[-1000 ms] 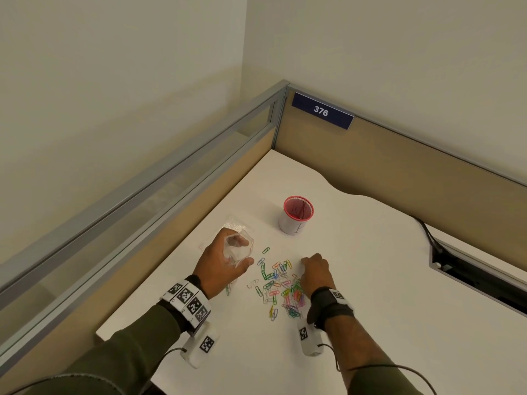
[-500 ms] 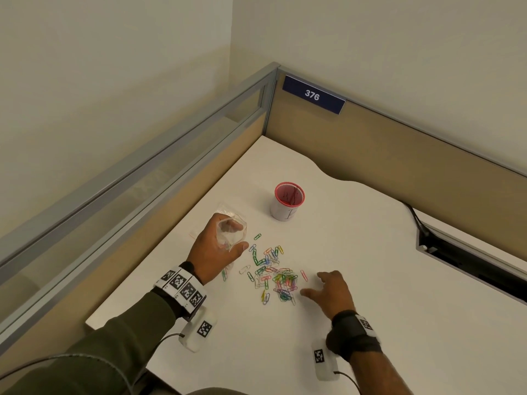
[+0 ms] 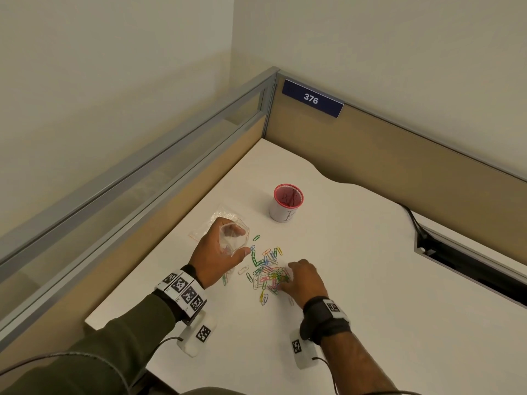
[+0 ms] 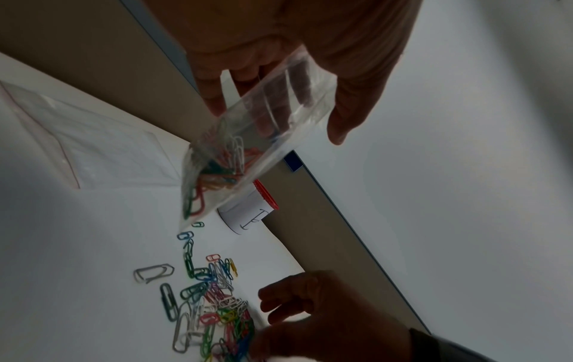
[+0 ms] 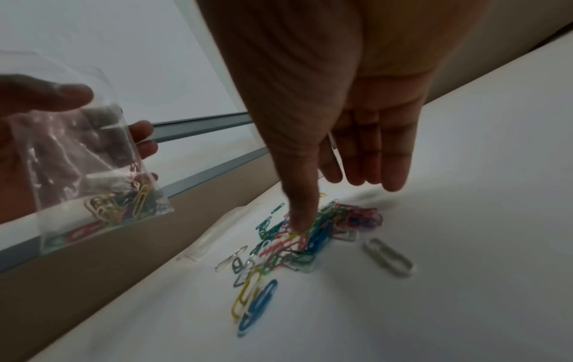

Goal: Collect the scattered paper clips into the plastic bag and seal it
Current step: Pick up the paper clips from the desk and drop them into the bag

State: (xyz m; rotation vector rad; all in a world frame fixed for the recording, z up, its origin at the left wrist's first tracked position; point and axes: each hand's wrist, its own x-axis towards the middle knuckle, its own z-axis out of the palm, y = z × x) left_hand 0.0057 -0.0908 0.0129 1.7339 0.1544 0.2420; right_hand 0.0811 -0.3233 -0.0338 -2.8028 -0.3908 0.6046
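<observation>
Clear plastic, crumpled and glossy, fills the left hand (image 3: 215, 253): its fingers (image 4: 214, 93) and thumb curl round the upper part of the plastic bag (image 4: 248, 151) and hold it above the white worktop (image 3: 370, 280), mouth uppermost. A clutch of coloured clips lies in the bag's lower corner, seen through the film; how many cannot be told. In the head view the bag (image 3: 235, 240) is mostly hidden behind the hand and reads as little more than a sheen.

The loose paper clips (image 3: 269, 273) lie heaped on the worktop between the two hands, with strays trailing toward the bag and one pale clip (image 5: 389, 257) apart on the far side. The right hand (image 3: 305, 280) is lowered onto the heap. In the right wrist view its thumb (image 5: 299, 210) points down into the tangle and touches it, while the other fingers (image 5: 375, 156) hang straight and together just above; they grip nothing that shows. Blur smears the clips there, so single ones under the thumb cannot be separated.

A second flat clear bag (image 4: 93, 147) with a red line lies on the worktop beyond the left hand, partly covered by it in the head view. A white cup (image 3: 286, 205) with a red rim stands well behind the heap; its contents are unclear.
</observation>
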